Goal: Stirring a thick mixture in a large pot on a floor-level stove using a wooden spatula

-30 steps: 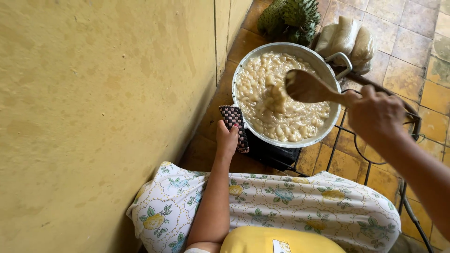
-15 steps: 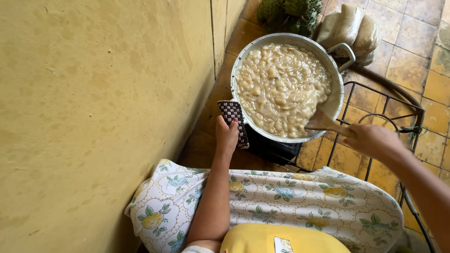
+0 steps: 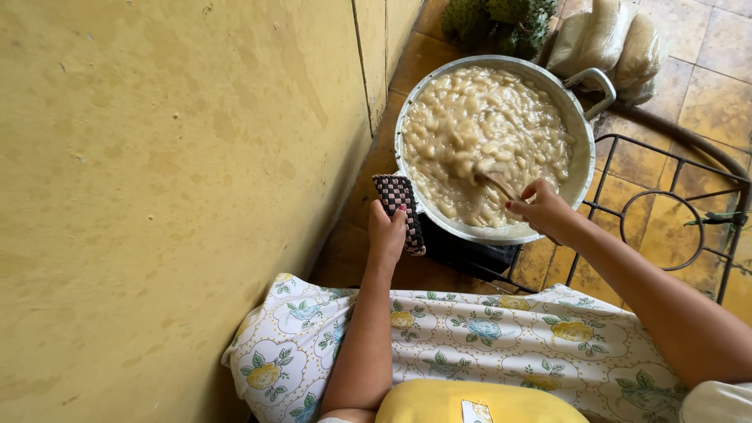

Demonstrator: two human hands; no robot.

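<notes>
A wide metal pan (image 3: 578, 168) full of pale, lumpy, creamy food (image 3: 486, 133) sits on a low black burner stand. My left hand (image 3: 388, 233) grips a chequered dark potholder (image 3: 399, 210) pressed against the pan's near-left handle. My right hand (image 3: 542, 210) holds the handle of a wooden spoon (image 3: 495, 185) at the pan's near rim; the spoon's bowl is sunk in the food and hidden.
A yellow wall (image 3: 172, 180) rises close on the left. A black wire burner frame (image 3: 674, 211) stands to the right on the tiled floor. Green spiky fruit (image 3: 501, 19) and pale filled bags (image 3: 607, 43) lie beyond the pan. My floral skirt (image 3: 470, 337) fills the foreground.
The spoon went from raised above the food, out over the right rim, and is now dipped into the near side. My left hand kept its hold on the potholder.
</notes>
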